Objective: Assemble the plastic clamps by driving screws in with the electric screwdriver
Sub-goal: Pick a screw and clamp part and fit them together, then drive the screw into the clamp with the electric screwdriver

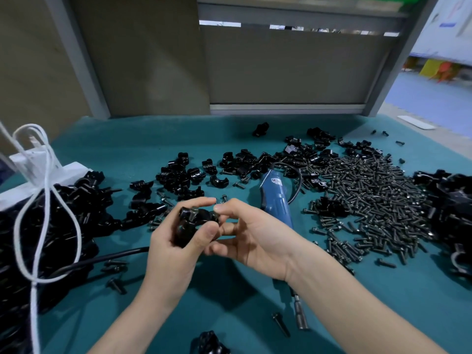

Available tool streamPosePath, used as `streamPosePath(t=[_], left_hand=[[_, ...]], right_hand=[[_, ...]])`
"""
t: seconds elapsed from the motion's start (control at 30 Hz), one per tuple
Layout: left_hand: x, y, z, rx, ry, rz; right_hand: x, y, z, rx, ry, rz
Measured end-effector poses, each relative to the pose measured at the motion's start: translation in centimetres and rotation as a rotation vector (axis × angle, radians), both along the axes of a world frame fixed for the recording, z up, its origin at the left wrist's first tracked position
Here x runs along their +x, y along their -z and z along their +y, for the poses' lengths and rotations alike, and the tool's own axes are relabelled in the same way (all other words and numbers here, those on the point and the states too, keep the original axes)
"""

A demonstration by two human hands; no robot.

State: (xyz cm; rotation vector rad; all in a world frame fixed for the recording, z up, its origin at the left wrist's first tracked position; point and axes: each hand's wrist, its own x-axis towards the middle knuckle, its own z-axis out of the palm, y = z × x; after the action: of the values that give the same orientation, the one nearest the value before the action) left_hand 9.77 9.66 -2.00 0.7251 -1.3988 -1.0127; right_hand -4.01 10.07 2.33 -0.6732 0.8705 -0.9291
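Teal tabletop [127,149], open cloth at its front edge; left hand [171,247] grips a black clamp [194,221], right hand [258,241] pinches it.

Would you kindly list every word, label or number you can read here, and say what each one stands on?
Nothing here can be read.
Sticker on the screwdriver: red and dark marks, too blurred to read.
Poster on the far right wall: a blue band, print too small to read.
Held clamp: no marking shows.
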Motion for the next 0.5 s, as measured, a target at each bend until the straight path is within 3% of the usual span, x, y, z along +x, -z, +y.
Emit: streamPosePath(t=[0.17,0.27,0.33,0.4,0.47,0.5], left_hand=[[-0.4,0.4,0.2,0.03,-0.028,0.048],[-0.6,0.5,0.2,0.068,-0.056,0.029],[-0.6,0.6,0.1,0.106,-0.061,0.024],[-0.6,0.7,0.0,0.131,-0.046,0.007],[-0.6,0.9,0.0,0.171,-0.026,-0.003],[-0.6,1.1,-0.1,0.193,-0.014,-0.011]], right_hand=[[0.2,0.0,0.5,-0.01,-0.06,-0.011],[-1.0,-0.1,0.5,-0.072,-0.091,0.154],[-3.0,-0.7,0.0,-0.198,0.007,0.464],[-5.8,-0.9,-1.1,-0.313,0.195,0.97],[-8.2,-0.5,-2.0,-0.28,0.214,1.421],[-8.8,0.1,-2.3,-0.206,0.135,1.521]])
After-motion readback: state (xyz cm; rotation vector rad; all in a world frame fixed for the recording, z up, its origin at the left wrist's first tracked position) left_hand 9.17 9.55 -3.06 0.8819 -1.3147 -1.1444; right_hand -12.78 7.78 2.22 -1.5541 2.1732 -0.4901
